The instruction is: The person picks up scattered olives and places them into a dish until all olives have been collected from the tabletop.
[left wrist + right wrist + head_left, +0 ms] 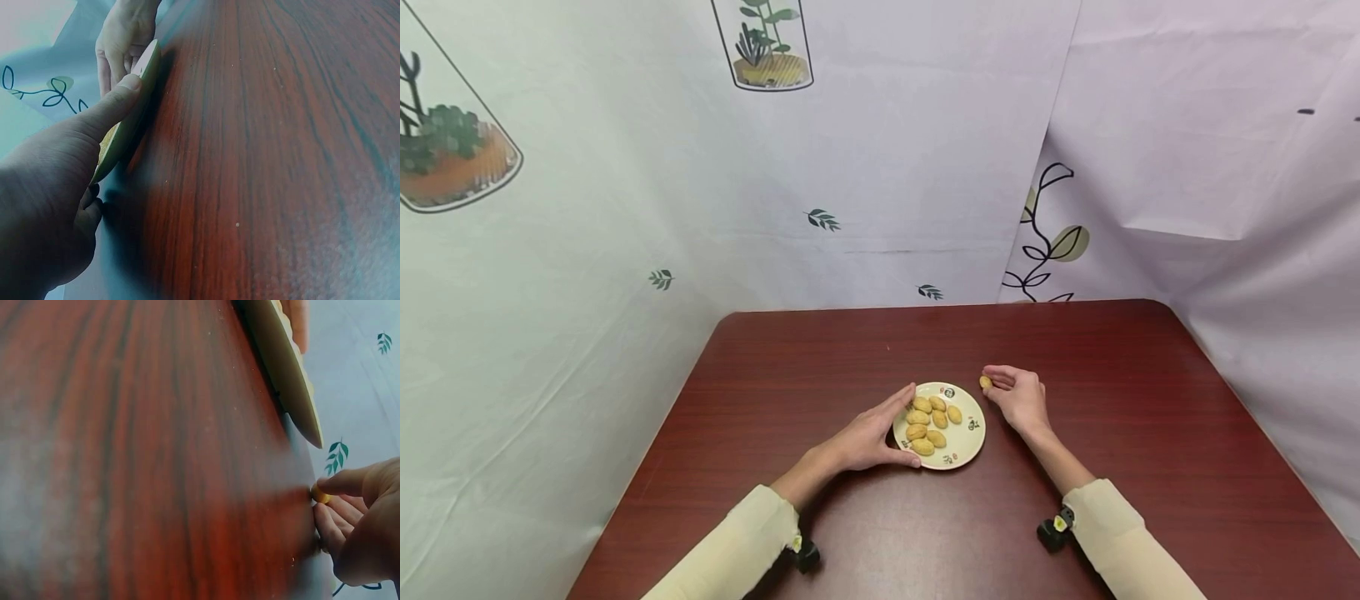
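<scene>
A round cream plate (964, 448) with small printed motifs stands in the middle of the table, bearing several small yellow oval pieces (922, 447), mostly on its left half. My left hand (867, 437) grips the plate's left side, the thumb at the near rim and the fingers along the far left rim. In the left wrist view the thumb (119, 103) lies over the rim. Just right of the plate, my right hand (1021, 400) pinches one yellow oval piece (320, 493) between thumb and fingertips, close to the tabletop.
The dark red wooden table (760, 367) has rounded far corners. White cloth (887, 167) printed with leaves and plants hangs behind it and along both sides. Small black cameras (1052, 535) sit at both wrists.
</scene>
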### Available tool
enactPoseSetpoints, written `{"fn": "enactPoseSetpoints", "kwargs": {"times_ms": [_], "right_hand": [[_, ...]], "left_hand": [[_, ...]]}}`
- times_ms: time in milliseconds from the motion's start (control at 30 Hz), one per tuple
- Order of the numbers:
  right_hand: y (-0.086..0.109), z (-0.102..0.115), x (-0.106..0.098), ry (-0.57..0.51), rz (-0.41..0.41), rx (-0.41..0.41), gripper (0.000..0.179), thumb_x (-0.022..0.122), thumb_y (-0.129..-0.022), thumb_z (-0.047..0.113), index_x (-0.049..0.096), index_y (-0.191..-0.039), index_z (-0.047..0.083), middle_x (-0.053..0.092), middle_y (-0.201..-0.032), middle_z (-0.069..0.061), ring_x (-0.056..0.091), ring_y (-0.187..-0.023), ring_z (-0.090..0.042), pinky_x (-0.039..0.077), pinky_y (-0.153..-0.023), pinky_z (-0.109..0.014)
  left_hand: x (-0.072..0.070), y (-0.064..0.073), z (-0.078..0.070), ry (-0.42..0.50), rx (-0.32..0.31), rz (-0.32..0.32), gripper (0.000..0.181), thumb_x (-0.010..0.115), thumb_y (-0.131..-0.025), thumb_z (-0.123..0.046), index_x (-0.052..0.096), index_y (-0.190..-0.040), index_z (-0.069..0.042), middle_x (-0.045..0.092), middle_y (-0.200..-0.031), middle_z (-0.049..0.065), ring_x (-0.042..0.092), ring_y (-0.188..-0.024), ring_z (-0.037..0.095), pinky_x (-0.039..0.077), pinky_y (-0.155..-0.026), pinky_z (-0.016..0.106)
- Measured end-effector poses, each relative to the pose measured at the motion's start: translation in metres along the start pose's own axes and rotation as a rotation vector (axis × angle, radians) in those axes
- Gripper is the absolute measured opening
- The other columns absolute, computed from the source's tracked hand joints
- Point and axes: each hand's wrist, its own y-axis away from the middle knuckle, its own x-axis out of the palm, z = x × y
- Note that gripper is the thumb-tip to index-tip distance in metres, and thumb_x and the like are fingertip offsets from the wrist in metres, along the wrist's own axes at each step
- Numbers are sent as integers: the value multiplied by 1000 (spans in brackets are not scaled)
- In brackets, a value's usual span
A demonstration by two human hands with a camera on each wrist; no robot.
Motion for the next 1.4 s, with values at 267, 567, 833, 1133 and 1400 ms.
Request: {"fn": "enactPoseSetpoints", "kwargs": {"times_ms": [267, 567, 833, 1133, 1400], "right_hand": [[-1, 0, 1, 17, -11, -14, 28, 78, -90, -5, 78, -118, -6, 77, -112, -23, 75, -109, -36, 60, -86, -25], [-2, 1, -1, 37, -1, -7, 26, 80, -92, 1, 78, -117, -5, 78, -111, -22, 76, -106, -36, 61, -86, -32], [-3, 2, -4, -11, 30, 3, 25, 79, -92, -2, 78, -117, -6, 78, -112, -21, 76, -106, -36, 57, -79, -14], [-4, 0, -9, -92, 73, 36, 29, 80, -93, 0, 76, -120, -8, 77, -115, -22, 75, -109, -36, 56, -79, -13], [0, 0, -13, -94, 103, 48, 30, 79, -94, 3, 75, -122, -7, 77, -116, -22, 74, -111, -37, 55, -80, -12]], "left_hand": [[0, 0, 0, 2, -1, 0, 118, 87, -87, -52, 17, -171, -6, 16, -177, 10, 24, -159, 20, 32, -124, 49], [2, -1, 2, 2, 3, -1, 118, 87, -87, -53, 17, -171, -7, 16, -178, 9, 24, -159, 20, 32, -124, 48], [1, 0, 1, 3, 7, -2, 119, 87, -87, -51, 17, -171, -6, 16, -177, 10, 23, -160, 20, 30, -125, 47], [1, 0, 1, 4, 2, -2, 119, 87, -87, -52, 17, -171, -6, 16, -178, 10, 24, -159, 20, 31, -124, 48], [0, 0, 1, -3, 1, 2, 119, 87, -87, -52, 16, -171, -7, 16, -178, 9, 24, -159, 21, 31, -124, 48]]}}
